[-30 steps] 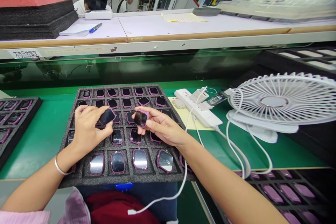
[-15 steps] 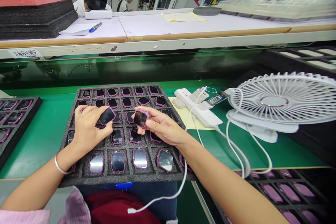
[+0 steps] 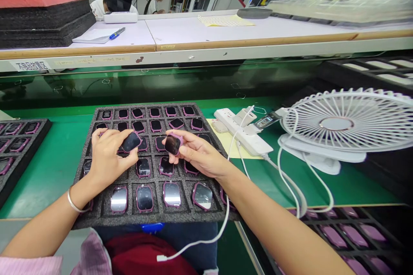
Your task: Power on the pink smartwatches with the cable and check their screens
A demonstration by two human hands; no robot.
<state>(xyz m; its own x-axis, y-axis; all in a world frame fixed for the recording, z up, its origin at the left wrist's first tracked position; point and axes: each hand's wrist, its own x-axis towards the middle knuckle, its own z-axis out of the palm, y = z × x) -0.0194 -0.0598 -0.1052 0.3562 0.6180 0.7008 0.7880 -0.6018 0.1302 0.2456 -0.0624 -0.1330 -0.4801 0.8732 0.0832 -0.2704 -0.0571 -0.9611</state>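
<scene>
Between the thumb and fingers of my left hand point(image 3: 108, 154) is a purple-framed smartwatch point(image 3: 131, 142), its dark screen facing up. My right hand point(image 3: 196, 152) grips a second smartwatch point(image 3: 172, 144) by its edges, screen toward me. Both hands are just above a grey foam tray point(image 3: 151, 220), a short gap apart. Rows of similar purple smartwatches lie in the tray's compartments, such as one watch point(image 3: 144, 198) in the front row. My hands and forearms cover some of the compartments.
A white fan point(image 3: 335, 124) and a power strip point(image 3: 248, 137) with cables are on the right. One white cable point(image 3: 206, 240) hangs across the tray's right front. Another foam tray point(image 3: 19, 159) is at left. Beyond the shelf point(image 3: 180, 34), two people sit.
</scene>
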